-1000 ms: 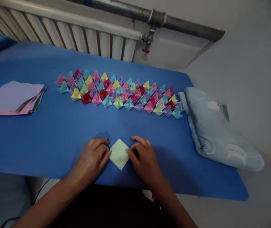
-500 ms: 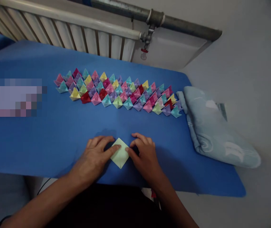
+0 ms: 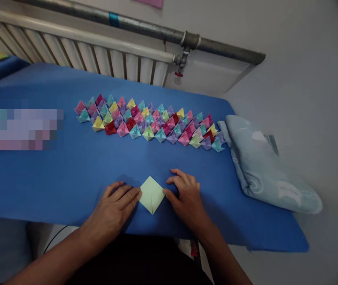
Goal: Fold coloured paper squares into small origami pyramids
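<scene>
A light green paper square (image 3: 152, 194), folded and turned like a diamond, lies on the blue table near its front edge. A crease or seam runs from its middle down to the near corner. The fingertips of my left hand (image 3: 112, 208) touch the paper's left corner, its fingers stretched out low over the table. At the right corner rests the thumb of my right hand (image 3: 185, 194). That hand's other fingers are spread and bent, apart from the paper. Beyond the square stand rows of small folded paper pieces (image 3: 148, 133) in pink, yellow, teal, purple, red and green.
A folded grey-blue cloth (image 3: 260, 166) with white patterns lies at the table's right end. Behind the blue table (image 3: 76, 170) are a white radiator (image 3: 97, 51) and a metal pipe (image 3: 228, 50) with a red-handled valve. A blurred patch covers something at the left.
Both thumbs have come off the face of the green paper, and my hands have moved outward to its side corners. The camera view has tilted up a little.
</scene>
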The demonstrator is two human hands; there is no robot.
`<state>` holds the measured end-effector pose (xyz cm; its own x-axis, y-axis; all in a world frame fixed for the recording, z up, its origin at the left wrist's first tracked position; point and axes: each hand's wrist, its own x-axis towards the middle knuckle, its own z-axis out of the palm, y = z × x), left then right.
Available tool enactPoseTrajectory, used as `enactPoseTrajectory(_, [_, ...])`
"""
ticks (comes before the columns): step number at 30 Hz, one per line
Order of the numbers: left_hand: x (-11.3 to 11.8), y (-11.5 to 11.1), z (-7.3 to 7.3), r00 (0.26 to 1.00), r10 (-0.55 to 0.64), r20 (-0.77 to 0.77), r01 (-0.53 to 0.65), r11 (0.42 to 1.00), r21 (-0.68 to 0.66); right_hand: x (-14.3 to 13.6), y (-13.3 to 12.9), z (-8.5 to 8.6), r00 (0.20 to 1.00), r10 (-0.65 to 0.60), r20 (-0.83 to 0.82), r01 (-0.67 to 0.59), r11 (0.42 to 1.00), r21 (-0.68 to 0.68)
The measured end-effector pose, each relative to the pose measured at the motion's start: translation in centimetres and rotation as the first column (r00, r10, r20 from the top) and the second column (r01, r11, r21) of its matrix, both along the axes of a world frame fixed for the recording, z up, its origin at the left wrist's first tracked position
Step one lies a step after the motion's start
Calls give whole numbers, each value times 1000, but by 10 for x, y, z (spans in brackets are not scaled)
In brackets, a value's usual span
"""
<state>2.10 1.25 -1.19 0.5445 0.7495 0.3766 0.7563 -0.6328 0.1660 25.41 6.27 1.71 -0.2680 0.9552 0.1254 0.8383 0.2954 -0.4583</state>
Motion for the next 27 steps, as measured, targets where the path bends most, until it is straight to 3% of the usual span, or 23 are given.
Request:
enactPoseTrajectory(4, [2, 5, 2, 999, -51, -2, 51, 999, 15, -7, -5, -1, 968, 248, 25, -249, 959, 137])
enactPoseTrajectory(7, [3, 15, 10, 992, -122, 18, 121, 993, 10, -11, -8, 2, 924, 382, -18, -379, 921, 93])
enactPoseTrajectory(14, [7, 26, 27, 991, -107, 86, 112, 992, -56, -10, -13, 9, 933, 340, -122, -341, 940, 10])
enactPoseTrajectory(27, [7, 28, 21, 990, -74, 121, 81, 995, -51, -13, -13, 5, 939, 333, -90, -334, 943, 3])
